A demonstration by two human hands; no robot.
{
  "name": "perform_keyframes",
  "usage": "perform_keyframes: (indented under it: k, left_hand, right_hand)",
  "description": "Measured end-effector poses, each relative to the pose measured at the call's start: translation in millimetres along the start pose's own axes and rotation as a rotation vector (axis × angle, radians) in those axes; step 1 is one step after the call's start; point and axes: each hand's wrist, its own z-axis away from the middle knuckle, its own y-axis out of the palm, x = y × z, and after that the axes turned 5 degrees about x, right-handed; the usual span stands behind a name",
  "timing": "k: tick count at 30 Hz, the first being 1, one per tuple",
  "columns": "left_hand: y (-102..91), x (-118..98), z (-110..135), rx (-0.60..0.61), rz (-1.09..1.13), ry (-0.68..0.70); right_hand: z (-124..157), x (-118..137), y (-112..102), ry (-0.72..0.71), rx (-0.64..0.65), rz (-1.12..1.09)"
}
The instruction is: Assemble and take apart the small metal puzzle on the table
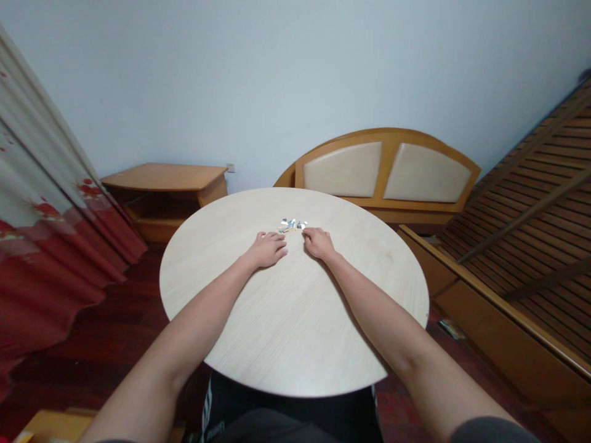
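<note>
A small heap of flat pieces (289, 225), silvery, dark and yellowish, lies on the round pale wooden table (277, 332). The pieces are too small for me to tell their kind. To the near left of the heap, my left hand (268, 249) rests palm down on the tabletop, its fingers slightly bent and apart, holding nothing that shows. My right hand (318, 242) is at the heap's right edge, with its fingers curled together and their tips beside a light piece. Whether anything is pinched there is hidden.
A wooden cabinet (170, 177) stands behind the table on the left, near a red and white curtain (60, 221). Behind it on the right is a padded headboard (385, 169). A bed frame side (498, 332) and leaning slats (521, 191) flank the right.
</note>
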Motion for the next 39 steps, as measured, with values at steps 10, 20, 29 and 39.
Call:
perform_keyframes:
  k: [10,20,29,39]
  left_hand:
    - [-12.4,11.3,4.4,-0.067,0.065,-0.062]
    - [0.7,22.4,1.7,-0.179,0.106,-0.295]
    - [12.0,32.1,-9.0,-0.120,0.105,-0.040]
    - [16.6,42.4,-13.4,-0.147,0.136,0.028]
  right_hand:
    - [-3.9,-1.6,0.9,0.029,-0.044,0.022]
    - [-8.3,-19.6,-3.7,0.098,-0.003,-0.145]
    - [-11.4,-23.4,2.0,0.011,-0.011,-0.174]
    - [-10.8,-20.7,9.1,-0.126,-0.069,-0.146]
